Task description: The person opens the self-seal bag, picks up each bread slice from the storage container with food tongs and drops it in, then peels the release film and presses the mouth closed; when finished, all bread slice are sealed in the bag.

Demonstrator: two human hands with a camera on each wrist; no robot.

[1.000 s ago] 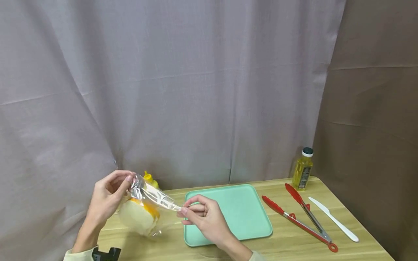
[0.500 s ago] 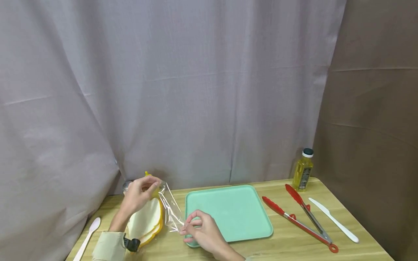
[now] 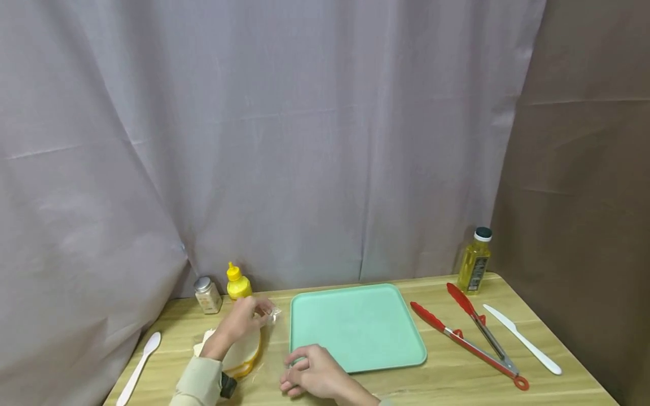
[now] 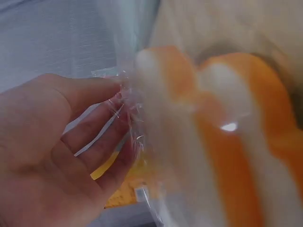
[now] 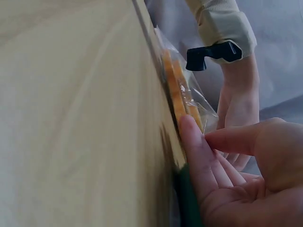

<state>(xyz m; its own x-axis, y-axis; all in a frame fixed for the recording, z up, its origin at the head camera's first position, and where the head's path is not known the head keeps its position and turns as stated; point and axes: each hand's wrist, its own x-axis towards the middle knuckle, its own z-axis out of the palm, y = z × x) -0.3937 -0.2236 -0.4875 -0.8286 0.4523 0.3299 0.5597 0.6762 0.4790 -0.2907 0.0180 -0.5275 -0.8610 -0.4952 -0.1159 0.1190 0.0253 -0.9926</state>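
Bread slices [image 3: 245,354] with orange-yellow crusts lie at the left of the table inside a clear plastic bag [image 3: 274,314]. My left hand [image 3: 242,322] reaches over the bread and pinches the bag's upper edge. Up close in the left wrist view, thumb and fingers meet on crinkled plastic beside the slices [image 4: 232,142]. By the tray's near left corner, my right hand [image 3: 319,373] pinches the bag's other edge. The right wrist view has its thumb and forefinger together at a corner of the bag [image 5: 206,108]. My left hand partly covers the bread in the head view.
A mint-green tray [image 3: 358,327] lies mid-table. Red-tipped tongs [image 3: 474,347] and a white knife [image 3: 523,338] are to its right, with an oil bottle [image 3: 475,262] behind. At left are a white spoon [image 3: 139,366], a seasoning jar [image 3: 207,296] and a yellow squeeze bottle [image 3: 238,283].
The bag with the bread has come down from the air onto the table. My left hand has moved right and down, still holding the plastic. The right hand has dropped slightly lower.
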